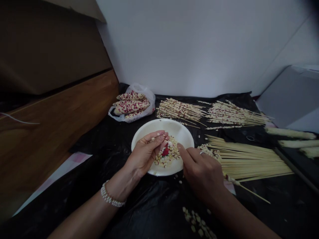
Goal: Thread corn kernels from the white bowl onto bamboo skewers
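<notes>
Centrally, our left hand pinches kernels over the bowl; our right hand curls over a skewer, grip hidden.

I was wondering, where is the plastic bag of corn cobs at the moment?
In the head view, the plastic bag lies left of centre, beyond the white bowl and just left of the nearest bundle of kernel-covered skewers.

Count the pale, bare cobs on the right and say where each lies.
3, at far right: the back cob; the middle cob, just nearer; the front cob, nearest. More may be hidden past the picture's edge.
</notes>
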